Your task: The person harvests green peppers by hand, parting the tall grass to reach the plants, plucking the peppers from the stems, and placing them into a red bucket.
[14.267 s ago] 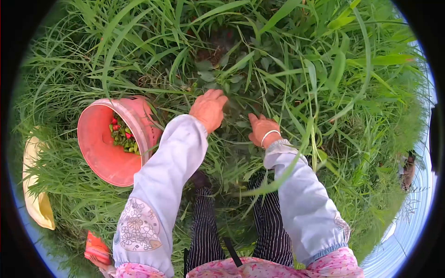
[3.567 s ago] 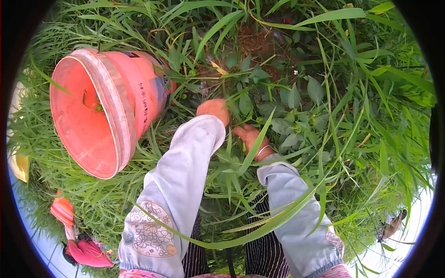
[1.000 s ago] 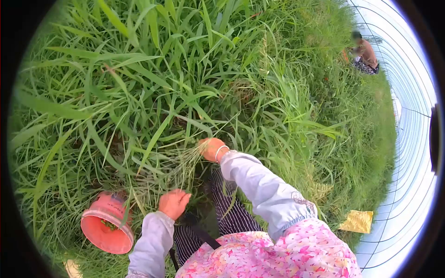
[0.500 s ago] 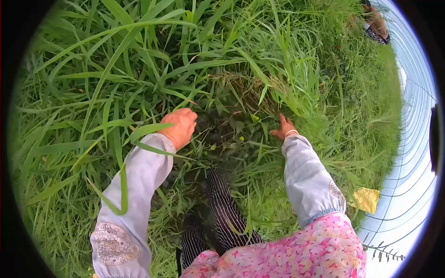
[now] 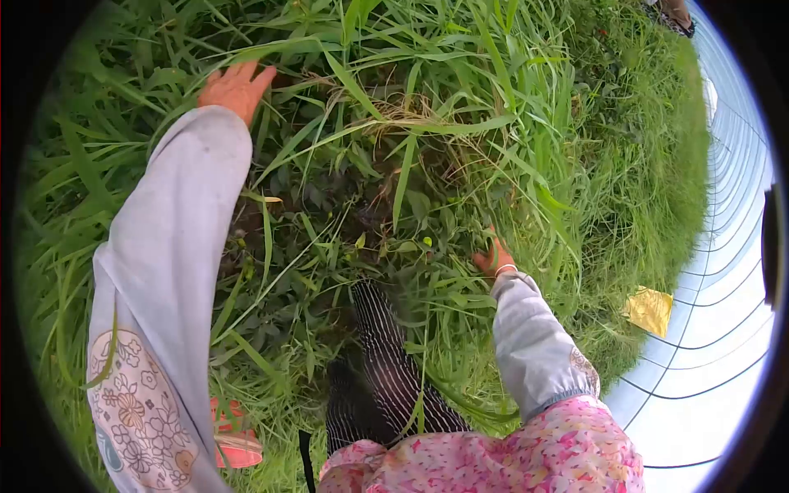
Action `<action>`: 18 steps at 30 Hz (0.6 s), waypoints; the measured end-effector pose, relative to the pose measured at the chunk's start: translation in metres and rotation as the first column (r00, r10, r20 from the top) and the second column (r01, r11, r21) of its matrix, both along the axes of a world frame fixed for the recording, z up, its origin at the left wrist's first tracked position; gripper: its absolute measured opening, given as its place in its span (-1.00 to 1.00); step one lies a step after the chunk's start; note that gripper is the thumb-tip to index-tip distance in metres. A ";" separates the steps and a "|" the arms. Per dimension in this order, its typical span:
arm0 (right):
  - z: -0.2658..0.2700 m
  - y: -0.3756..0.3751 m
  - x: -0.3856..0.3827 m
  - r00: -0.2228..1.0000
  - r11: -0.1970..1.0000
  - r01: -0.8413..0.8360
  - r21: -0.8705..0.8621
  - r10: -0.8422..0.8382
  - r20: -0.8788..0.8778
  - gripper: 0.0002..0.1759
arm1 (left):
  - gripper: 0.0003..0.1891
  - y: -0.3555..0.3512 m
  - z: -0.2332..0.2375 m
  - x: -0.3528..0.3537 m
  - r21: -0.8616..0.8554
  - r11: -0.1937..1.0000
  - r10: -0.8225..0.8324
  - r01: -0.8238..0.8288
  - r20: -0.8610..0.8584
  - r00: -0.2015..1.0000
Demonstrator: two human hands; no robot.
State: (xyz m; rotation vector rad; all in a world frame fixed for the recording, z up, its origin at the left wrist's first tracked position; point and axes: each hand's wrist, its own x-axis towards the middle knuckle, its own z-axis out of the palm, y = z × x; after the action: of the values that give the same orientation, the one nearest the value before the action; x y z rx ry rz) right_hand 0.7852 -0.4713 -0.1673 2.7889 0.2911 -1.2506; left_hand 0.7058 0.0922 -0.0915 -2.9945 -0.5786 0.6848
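Note:
My left hand [image 5: 236, 89] is stretched far forward at the upper left, its fingers spread against the tall grass [image 5: 329, 53]. Nothing shows in its grasp, though blades cross near the fingertips. My right hand [image 5: 495, 259], with a white band at the wrist, reaches low into the greenery at right of centre. Its thumb and a finger stand apart, while leaves hide the other fingertips. Between the hands grow low, broad-leaved plants [image 5: 419, 205] over dark soil. Some dry, brownish stalks [image 5: 403, 111] lie among the green blades.
My striped trouser legs [image 5: 382, 353] are amid the grass below. A coral-red object [image 5: 238, 440] lies at the lower left. On the right, a yellow piece [image 5: 649, 311] rests by the pale ribbed covering [image 5: 690, 353]. Part of another person [image 5: 675, 15] shows at the top right.
My left hand has moved forward and left from near the centre, its fingers now spread. The right hand has shifted slightly down. The coral-red object has come into view.

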 end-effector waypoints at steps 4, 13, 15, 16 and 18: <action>0.018 0.008 0.002 0.997 0.998 -0.035 0.055 0.032 0.063 0.02 | -0.30 0.052 -0.025 -0.069 0.136 0.974 0.216 -0.183 -0.295 0.931; 0.026 0.028 -0.046 0.934 0.925 -0.241 0.294 0.138 0.330 -0.19 | -0.52 -0.058 0.012 -0.066 -0.191 0.927 -0.119 0.322 0.664 0.738; 0.038 0.045 -0.049 0.951 0.917 -0.143 0.373 0.023 0.308 -0.19 | -0.65 -0.114 0.007 -0.040 -0.297 0.827 -0.135 0.478 0.720 0.681; 0.043 0.052 -0.049 0.955 0.907 -0.095 0.410 -0.033 0.295 -0.19 | -0.70 -0.142 -0.001 -0.027 -0.323 0.779 -0.156 0.537 0.730 0.666; 0.048 0.051 -0.049 0.947 0.891 -0.118 0.437 -0.031 0.320 -0.16 | -0.72 -0.195 -0.027 -0.008 -0.377 0.732 -0.220 0.567 0.658 0.721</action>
State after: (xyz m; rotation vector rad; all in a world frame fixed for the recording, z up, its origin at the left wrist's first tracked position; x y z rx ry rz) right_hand 0.7366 -0.4202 -0.1196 3.2855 0.6979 -0.7713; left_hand 0.6977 -0.1031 -0.1181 -3.6750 0.4317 -0.1624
